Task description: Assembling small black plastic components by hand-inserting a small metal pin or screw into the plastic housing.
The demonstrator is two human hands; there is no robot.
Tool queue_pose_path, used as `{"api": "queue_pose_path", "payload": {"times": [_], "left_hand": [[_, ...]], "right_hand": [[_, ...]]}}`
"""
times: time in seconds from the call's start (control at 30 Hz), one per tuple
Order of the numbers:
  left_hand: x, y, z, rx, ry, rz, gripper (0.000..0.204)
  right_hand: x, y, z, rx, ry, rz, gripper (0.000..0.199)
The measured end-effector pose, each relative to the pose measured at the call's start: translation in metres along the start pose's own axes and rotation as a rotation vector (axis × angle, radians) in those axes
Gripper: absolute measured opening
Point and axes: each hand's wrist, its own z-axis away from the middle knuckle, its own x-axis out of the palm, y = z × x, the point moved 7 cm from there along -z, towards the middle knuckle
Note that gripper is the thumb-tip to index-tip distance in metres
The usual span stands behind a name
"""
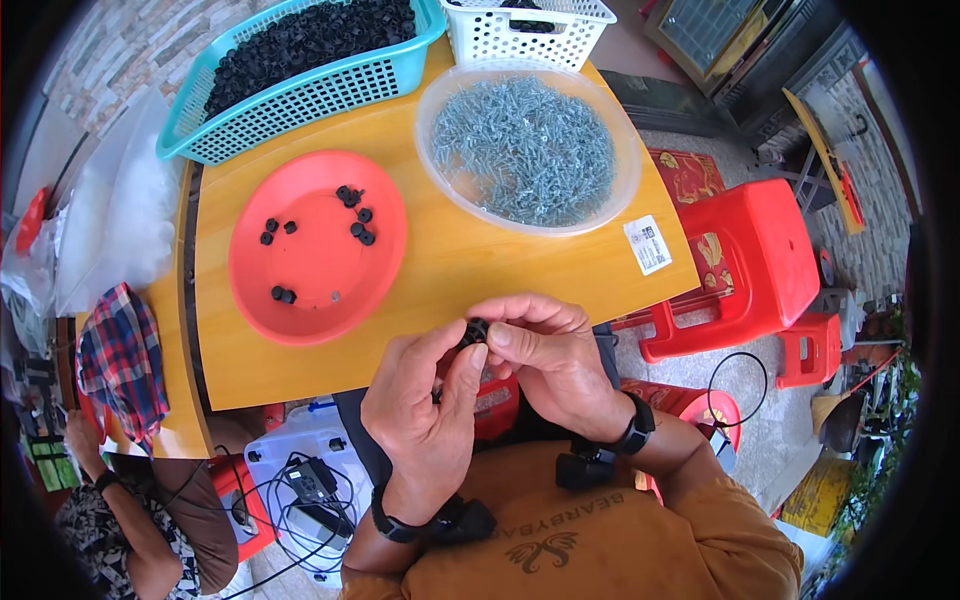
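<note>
Above the table's near edge, my left hand and my right hand meet, fingertips pinched on one small black round part. Both thumbs press on it, and its lower portion is covered by them. A bit of black also shows inside the curl of my left fingers, too small to make out. Left of my hands, a red plastic plate holds several small black knob-like parts, some in pairs. Farther off, a translucent oval bowl contains a heap of silvery screws.
A teal basket full of black parts and a white basket stand along the far edge. A printed label lies at the table's right. Red stools stand to the right. At lower left sits another person, near a cable-strewn plastic box.
</note>
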Motion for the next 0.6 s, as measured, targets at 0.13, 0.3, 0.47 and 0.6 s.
{"api": "queue_pose_path", "payload": {"times": [0.13, 0.3, 0.47, 0.6], "left_hand": [[0.0010, -0.0040, 0.0011, -0.076, -0.018, 0.077, 0.019], [0.0010, -0.0050, 0.0013, -0.057, -0.022, 0.045, 0.020], [-0.0003, -0.0070, 0.0040, -0.109, 0.032, 0.146, 0.020], [-0.0017, -0.0071, 0.0042, -0.106, 0.021, 0.140, 0.020]], "right_hand": [[-0.0013, 0.0011, 0.0005, -0.035, 0.018, 0.010, 0.020], [-0.0011, -0.0006, 0.0020, -0.048, 0.019, 0.019, 0.020], [-0.0026, 0.0011, 0.0022, 0.028, 0.003, -0.033, 0.019], [-0.0033, 0.0040, 0.0013, 0.070, 0.004, -0.066, 0.019]]}}
